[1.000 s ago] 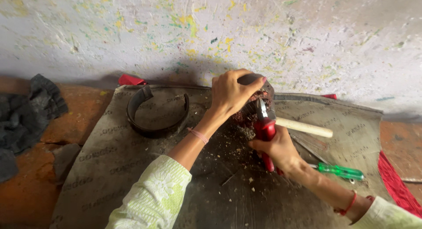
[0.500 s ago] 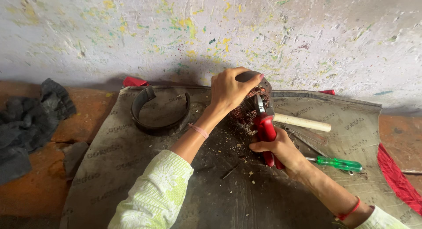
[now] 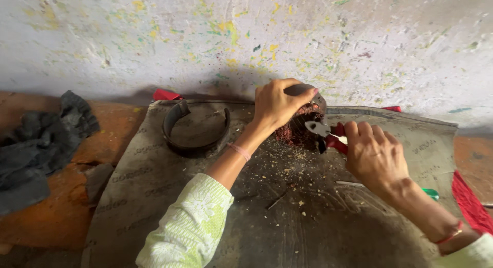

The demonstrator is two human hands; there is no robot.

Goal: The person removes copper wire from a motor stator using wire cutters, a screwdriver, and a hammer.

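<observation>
At the far left a dark grey rag (image 3: 43, 144) lay crumpled on the orange floor (image 3: 115, 126), just off the edge of the worn grey mat (image 3: 154, 196) I worked on. Near the mat's far left corner a bit of red cloth (image 3: 165, 95) poked out, and just beside it sat an open black curved band (image 3: 195, 126), well apart from my hands.

My left hand (image 3: 280, 103) reached across the mat, sleeve in pale green print, a thin band on the wrist, and its fingers were curled tight over the top of the round metal piece with reddish copper windings (image 3: 303, 126), which stood on the mat against the paint-speckled wall (image 3: 246, 37). My palm hid most of its upper side. Crumbs and chips (image 3: 287, 170) were scattered on the mat below it.

My right hand (image 3: 375, 155) was closed around the red handles of the pliers (image 3: 326, 134), whose metal nose touched the windings at their right edge. My right forearm covered most of a green-handled screwdriver (image 3: 430, 193) behind it; only the shaft and handle tip showed. At the far right lay more red fabric (image 3: 470, 201).
</observation>
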